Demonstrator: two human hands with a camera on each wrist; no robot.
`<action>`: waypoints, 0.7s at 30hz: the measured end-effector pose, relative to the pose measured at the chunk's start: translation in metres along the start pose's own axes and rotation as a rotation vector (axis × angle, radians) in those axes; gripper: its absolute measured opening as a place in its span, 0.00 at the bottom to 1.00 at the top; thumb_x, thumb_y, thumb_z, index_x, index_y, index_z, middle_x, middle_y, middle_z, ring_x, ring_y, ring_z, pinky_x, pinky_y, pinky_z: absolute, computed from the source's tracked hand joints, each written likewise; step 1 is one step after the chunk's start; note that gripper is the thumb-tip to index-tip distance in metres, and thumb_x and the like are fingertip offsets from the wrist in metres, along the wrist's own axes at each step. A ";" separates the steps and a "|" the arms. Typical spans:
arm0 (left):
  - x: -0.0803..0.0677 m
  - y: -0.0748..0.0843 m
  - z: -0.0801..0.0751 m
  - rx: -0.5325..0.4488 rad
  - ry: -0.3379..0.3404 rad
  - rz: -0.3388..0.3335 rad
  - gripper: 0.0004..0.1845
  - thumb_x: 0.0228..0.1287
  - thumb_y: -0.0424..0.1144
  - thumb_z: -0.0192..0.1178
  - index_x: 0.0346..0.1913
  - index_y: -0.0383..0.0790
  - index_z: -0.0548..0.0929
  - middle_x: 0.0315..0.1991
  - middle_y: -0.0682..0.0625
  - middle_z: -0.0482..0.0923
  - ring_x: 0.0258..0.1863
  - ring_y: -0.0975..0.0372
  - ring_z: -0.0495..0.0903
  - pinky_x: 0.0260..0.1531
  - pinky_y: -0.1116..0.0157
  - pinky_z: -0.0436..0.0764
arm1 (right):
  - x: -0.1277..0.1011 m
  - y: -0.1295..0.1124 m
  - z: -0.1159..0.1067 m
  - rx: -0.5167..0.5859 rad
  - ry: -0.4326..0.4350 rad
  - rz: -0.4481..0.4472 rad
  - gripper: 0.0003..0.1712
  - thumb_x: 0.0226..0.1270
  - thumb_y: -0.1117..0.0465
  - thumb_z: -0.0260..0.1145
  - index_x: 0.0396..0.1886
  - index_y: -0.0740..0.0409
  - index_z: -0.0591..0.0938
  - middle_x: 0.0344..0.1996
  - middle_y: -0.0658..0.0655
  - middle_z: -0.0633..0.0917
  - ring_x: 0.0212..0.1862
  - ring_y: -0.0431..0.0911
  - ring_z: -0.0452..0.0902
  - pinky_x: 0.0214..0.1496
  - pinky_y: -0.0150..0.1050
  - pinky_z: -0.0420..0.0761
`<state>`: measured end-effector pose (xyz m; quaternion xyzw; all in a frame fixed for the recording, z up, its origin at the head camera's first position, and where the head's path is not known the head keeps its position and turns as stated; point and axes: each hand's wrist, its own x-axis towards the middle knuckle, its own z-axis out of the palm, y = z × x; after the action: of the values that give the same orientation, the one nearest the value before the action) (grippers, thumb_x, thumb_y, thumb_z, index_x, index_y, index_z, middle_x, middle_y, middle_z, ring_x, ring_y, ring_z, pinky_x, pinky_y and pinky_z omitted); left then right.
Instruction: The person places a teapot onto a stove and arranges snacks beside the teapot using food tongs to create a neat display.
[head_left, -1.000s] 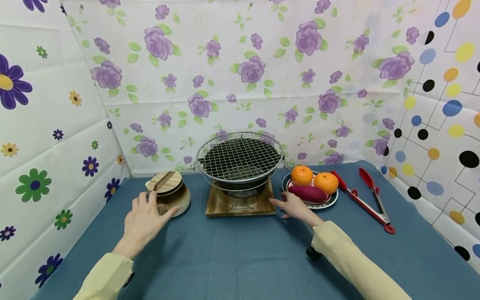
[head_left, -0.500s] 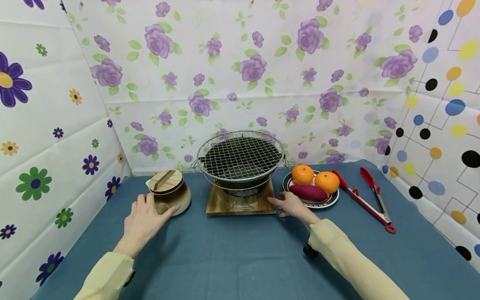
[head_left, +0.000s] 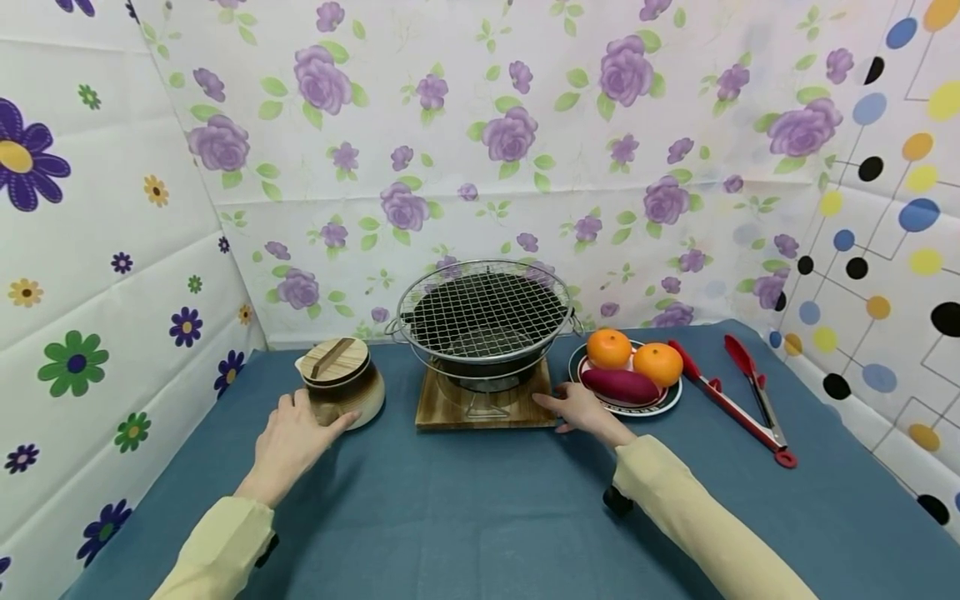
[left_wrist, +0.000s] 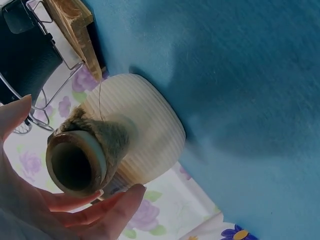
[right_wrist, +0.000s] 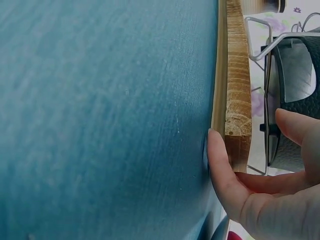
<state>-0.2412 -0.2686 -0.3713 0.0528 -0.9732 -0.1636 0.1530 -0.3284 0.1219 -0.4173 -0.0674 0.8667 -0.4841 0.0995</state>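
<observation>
A brown and cream ribbed teapot [head_left: 363, 396] with a wooden lid [head_left: 335, 358] stands at the left. My left hand [head_left: 291, 446] is around its hollow, rope-wrapped side handle [left_wrist: 75, 167]; in the left wrist view the fingers lie right at the handle and the thumb stands apart. In the middle, a round tabletop grill [head_left: 487, 312] with a wire mesh rack sits on a square wooden board [head_left: 435, 408]. My right hand [head_left: 588, 412] is at the board's right front corner. In the right wrist view a fingertip [right_wrist: 216, 140] touches the lower edge, and the thumb is spread above.
Right of the grill, a patterned plate [head_left: 663, 404] carries two oranges [head_left: 657, 364] and a purple sweet potato [head_left: 621, 386]. Red-tipped tongs [head_left: 738, 421] lie spread further right. Flowered and dotted cloth walls [head_left: 465, 125] surround the blue tablecloth [head_left: 442, 517] on the back and sides.
My left hand has dropped slightly, from overlapping the lid to below it. The right hand has shifted a little left over the board's corner. The objects stay put; the head view shifts slightly.
</observation>
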 end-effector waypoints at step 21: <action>0.002 -0.002 0.009 -0.077 -0.095 -0.087 0.49 0.52 0.69 0.52 0.47 0.16 0.63 0.38 0.25 0.68 0.36 0.36 0.72 0.33 0.44 0.70 | 0.003 -0.001 0.001 -0.013 -0.003 0.001 0.33 0.64 0.51 0.60 0.55 0.76 0.67 0.31 0.61 0.76 0.25 0.50 0.80 0.28 0.40 0.79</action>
<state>-0.2453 -0.2682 -0.3792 0.0813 -0.9691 -0.2098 0.1014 -0.3312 0.1195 -0.4171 -0.0682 0.8698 -0.4783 0.1006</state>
